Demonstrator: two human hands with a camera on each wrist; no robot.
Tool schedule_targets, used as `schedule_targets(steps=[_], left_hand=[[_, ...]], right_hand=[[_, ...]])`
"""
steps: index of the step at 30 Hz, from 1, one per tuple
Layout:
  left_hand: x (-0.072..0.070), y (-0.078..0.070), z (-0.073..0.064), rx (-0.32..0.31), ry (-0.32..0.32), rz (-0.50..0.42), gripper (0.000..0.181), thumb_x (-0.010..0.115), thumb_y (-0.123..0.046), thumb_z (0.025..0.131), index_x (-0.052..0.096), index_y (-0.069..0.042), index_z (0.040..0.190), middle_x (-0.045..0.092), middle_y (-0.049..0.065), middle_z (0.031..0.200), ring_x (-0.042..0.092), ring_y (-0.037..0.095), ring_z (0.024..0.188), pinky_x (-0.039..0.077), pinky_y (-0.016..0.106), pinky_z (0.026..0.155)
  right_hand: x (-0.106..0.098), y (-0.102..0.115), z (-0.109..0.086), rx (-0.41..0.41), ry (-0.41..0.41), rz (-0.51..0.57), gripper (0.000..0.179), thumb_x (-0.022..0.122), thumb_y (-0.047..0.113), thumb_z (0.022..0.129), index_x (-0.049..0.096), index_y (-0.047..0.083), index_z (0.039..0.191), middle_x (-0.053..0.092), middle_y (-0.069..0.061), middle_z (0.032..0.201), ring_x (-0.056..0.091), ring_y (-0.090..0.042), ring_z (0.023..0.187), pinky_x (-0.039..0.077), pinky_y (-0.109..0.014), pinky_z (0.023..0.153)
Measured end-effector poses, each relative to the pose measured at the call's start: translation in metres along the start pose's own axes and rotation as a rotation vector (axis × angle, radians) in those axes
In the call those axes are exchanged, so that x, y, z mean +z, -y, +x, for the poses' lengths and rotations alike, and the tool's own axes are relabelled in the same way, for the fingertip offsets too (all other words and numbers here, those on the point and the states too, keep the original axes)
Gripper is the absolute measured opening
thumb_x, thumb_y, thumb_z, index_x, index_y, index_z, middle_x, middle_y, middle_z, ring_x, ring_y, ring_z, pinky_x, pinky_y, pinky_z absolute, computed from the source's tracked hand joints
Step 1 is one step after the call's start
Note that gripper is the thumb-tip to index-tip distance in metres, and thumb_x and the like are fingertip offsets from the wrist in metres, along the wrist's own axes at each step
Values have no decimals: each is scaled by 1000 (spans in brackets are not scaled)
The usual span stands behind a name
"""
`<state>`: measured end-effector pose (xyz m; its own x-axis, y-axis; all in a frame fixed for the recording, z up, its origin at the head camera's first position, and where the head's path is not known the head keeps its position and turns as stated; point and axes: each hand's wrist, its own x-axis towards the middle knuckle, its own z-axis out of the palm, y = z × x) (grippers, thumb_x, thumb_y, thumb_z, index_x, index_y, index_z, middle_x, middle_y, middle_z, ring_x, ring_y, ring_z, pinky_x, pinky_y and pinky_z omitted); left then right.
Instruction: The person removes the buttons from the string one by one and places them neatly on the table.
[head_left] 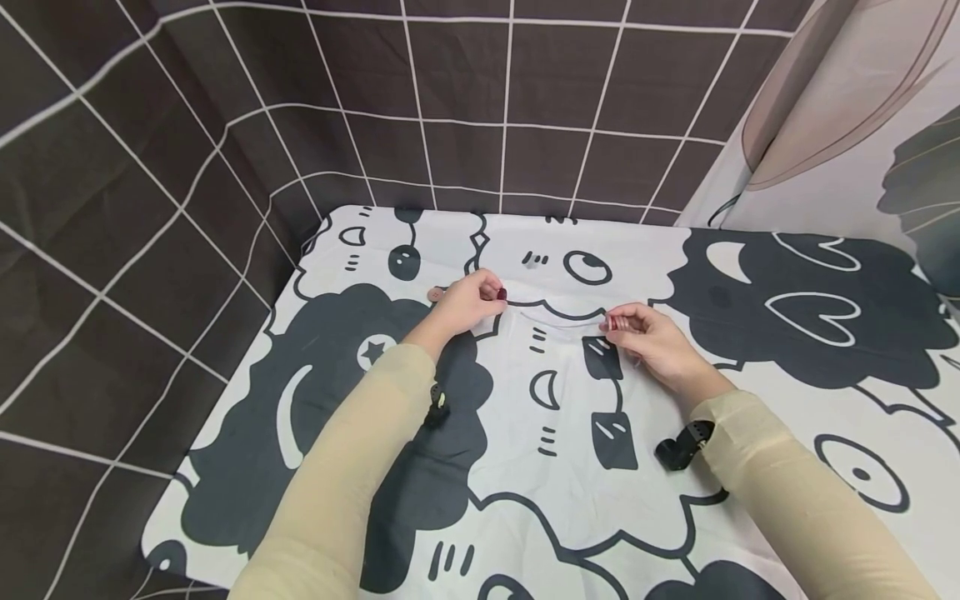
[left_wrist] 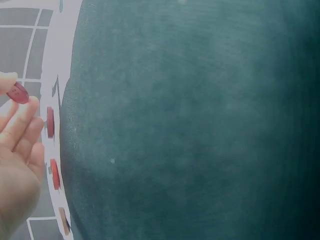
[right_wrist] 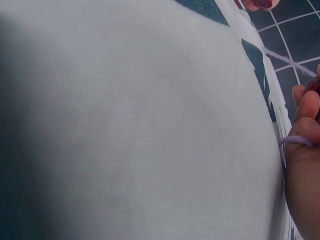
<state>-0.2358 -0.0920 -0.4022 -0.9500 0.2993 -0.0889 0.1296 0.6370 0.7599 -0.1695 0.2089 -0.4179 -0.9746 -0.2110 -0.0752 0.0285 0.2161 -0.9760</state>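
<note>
My left hand (head_left: pixel 467 302) pinches a dark red button (head_left: pixel 502 294) between thumb and fingertip; its holes show in the left wrist view. My right hand (head_left: pixel 651 340) grips a small stack of red and pale discs (head_left: pixel 618 323), which look like buttons. A thin pale purple cord (right_wrist: pixel 292 62) runs from those fingers toward the left, lying over the cloth between the hands. More of the cord crosses the right hand near the thumb in the right wrist view. Beside my left hand are a dark red button (left_wrist: pixel 50 122), a red button (left_wrist: pixel 55 174) and a tan button (head_left: pixel 434 294).
A black-and-white cartoon cloth (head_left: pixel 555 517) covers the table. Dark curtains with a white grid (head_left: pixel 457 83) hang behind and at the left. A pale patterned curtain (head_left: pixel 847 125) hangs at the back right. Each wrist wears a black camera (head_left: pixel 682 446).
</note>
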Motion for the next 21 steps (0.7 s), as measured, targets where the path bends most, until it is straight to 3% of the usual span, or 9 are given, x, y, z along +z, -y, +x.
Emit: schedule_targets(steps=[8,21], left_hand=[[-1,-3,1,74,58,144,31,67,-20,86,62,-10,114,65,3,105,57,15,101,41,29,89],[1,-5,1,154,75,391,32,67,-23,86,64,-16,117,63,0,106,47,22,111,33,40,91]], right_hand=[[-1,0,-1,-5,1,18,29,65,5,86,51,-1,111,64,7,90,47,-7,62,39,-21,47],[-1,-2,-2,-25,1,35,23,63,2,86,54,2,107,65,8,90,49,-8,65,39,-20,47]])
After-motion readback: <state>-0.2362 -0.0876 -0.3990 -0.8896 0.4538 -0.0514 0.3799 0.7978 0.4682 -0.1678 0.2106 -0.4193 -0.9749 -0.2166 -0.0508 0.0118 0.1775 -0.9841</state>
